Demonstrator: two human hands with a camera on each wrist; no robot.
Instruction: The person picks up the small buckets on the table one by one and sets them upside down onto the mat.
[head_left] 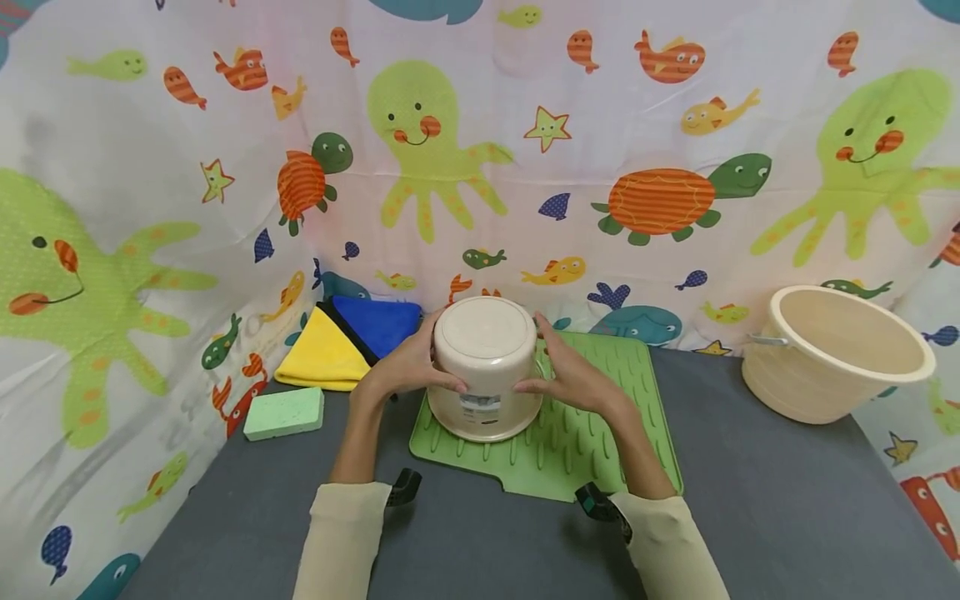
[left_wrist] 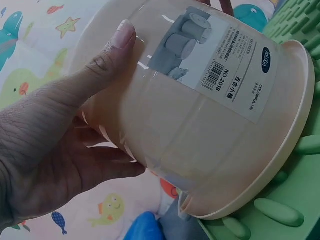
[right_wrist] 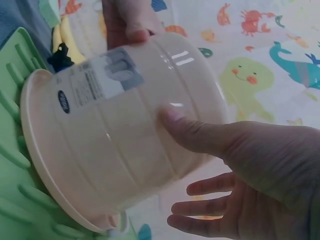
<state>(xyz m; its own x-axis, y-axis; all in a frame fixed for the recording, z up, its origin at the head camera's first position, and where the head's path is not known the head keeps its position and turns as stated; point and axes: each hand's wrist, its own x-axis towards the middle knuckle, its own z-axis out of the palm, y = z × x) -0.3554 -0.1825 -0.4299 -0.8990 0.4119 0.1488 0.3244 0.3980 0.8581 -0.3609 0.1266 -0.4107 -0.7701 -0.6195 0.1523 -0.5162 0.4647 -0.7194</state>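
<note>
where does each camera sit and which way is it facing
Head: worn on the head, facing forward and down at the upturned bucket and mat; left hand, right hand and both sleeves show.
Left wrist: worn on that wrist, facing along the left hand, large at the left edge, to the bucket's side.
Right wrist: worn on that wrist, facing the bucket across the right hand; part of the left hand shows beyond.
Shared: both wrist views show the bucket's label and the mat.

Head view forward and down, close wrist views from left and right, all sharing the upturned bucket (head_left: pixel 486 362)
</note>
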